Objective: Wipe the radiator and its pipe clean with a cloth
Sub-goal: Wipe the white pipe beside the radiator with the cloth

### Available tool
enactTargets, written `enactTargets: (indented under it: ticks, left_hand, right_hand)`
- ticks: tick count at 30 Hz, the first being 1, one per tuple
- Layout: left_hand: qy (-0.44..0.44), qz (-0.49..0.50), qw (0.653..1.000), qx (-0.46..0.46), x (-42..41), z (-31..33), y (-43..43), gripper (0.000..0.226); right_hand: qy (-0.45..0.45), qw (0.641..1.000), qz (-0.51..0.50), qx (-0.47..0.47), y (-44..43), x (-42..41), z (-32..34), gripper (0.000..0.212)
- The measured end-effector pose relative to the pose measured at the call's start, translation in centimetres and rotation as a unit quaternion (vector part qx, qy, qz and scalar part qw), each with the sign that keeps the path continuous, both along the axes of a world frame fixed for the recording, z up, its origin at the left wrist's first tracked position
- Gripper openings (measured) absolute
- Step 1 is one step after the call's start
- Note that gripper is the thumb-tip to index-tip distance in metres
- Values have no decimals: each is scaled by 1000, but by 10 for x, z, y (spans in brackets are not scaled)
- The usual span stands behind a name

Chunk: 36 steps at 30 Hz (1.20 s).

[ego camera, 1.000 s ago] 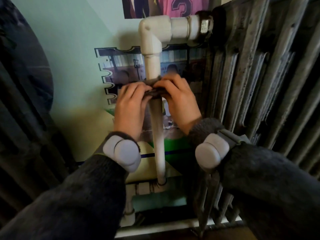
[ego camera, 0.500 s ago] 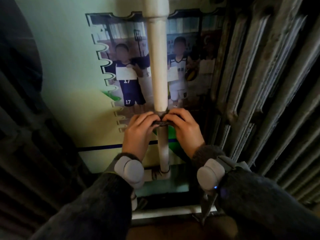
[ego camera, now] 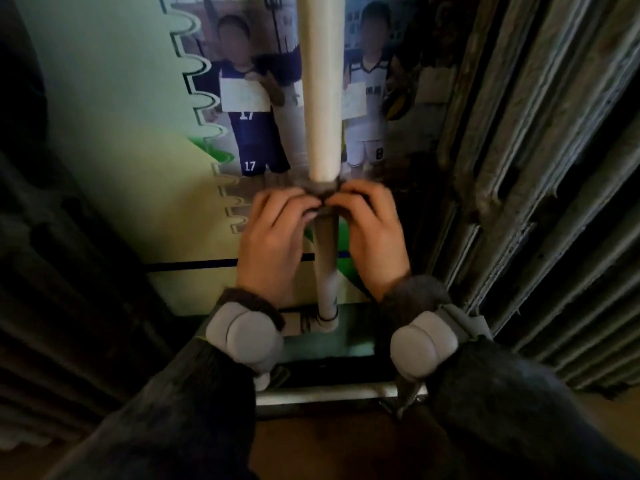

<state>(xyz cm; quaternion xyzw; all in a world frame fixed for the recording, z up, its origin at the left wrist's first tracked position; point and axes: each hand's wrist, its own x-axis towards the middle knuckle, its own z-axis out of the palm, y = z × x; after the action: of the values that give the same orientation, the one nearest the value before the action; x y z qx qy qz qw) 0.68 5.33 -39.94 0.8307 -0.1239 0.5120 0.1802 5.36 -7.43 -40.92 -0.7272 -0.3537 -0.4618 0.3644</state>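
Centre of frame, left hand (ego camera: 273,237) and right hand (ego camera: 372,233) both pinching dark cloth (ego camera: 323,188) wrapped round white pipe (ego camera: 320,98), radiator (ego camera: 540,168) at right.

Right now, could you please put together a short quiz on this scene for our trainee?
1. True or false: the dark grey fabric cloth is wrapped around the white vertical pipe.
2. How many hands pinch that cloth? A: none. B: one. C: both.
3. What number is printed on the dark jersey in the colourful wall poster behind the pipe?

Key
1. True.
2. C: the left hand and the right hand each pinch it with curled fingers.
3. 17.
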Motion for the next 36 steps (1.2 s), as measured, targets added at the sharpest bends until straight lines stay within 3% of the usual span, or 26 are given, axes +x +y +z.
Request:
enactTargets:
  ticks: [4,9,13,17,21,24,29,34,36]
  left_hand:
    - [-50,0,996,-74,7,19,-8,15]
    - [-59,-61,988,-129,16,1,-4,21]
    - [7,-80,990,-115,21,-33,4,20]
    - [147,-142,977,-67,14,-64,10,21]
    - [183,-101,977,-30,8,-78,7,16]
    - [150,-60,987,-23,5,-71,0,21]
    - [-6,-52,990,-129,9,-19,-16,18]
    - [-60,-26,989,-133,21,-27,-14,17]
    - [-34,-27,991,-126,20,-37,-14,27]
  right_hand:
    - [-17,996,-14,85,8,-2,29,19]
    - [16,985,4,170,20,-4,10,24]
    - [5,997,-5,73,12,4,-29,25]
    - [6,997,-19,-69,-3,10,-74,22]
    - [21,994,-17,-110,-7,6,-83,21]
    - [54,993,-15,-100,-7,-1,-68,24]
    - [36,998,9,56,4,-1,-12,27]
    - [45,991,15,122,12,3,-13,24]
    - [56,993,16,98,10,3,-27,24]
